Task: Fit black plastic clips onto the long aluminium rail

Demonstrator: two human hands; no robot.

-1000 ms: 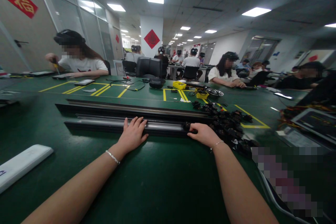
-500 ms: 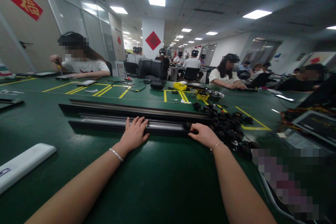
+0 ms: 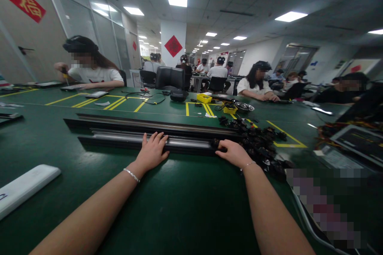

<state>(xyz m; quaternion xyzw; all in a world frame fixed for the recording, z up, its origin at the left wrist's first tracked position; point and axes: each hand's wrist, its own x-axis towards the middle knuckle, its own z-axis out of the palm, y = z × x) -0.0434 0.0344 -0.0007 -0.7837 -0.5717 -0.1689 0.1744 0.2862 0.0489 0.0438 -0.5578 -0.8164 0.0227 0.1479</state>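
**Both hands on the near rail**

Left hand [image 3: 153,152] laid flat, fingers spread, on the silver top of the near black rail [image 3: 119,138]. Right hand [image 3: 233,153] at the rail's right end, fingertips pinching a small black part [image 3: 214,143] against it. Second rail [image 3: 140,122] just behind, parallel, untouched. Heap of black parts [image 3: 260,143] beside the right hand on the green table [image 3: 179,207]. Probably early: only 1 part at the rail, many left in the heap.

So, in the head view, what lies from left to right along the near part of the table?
White flat bar → left hand on the near black rail → right hand → pile of small black parts.
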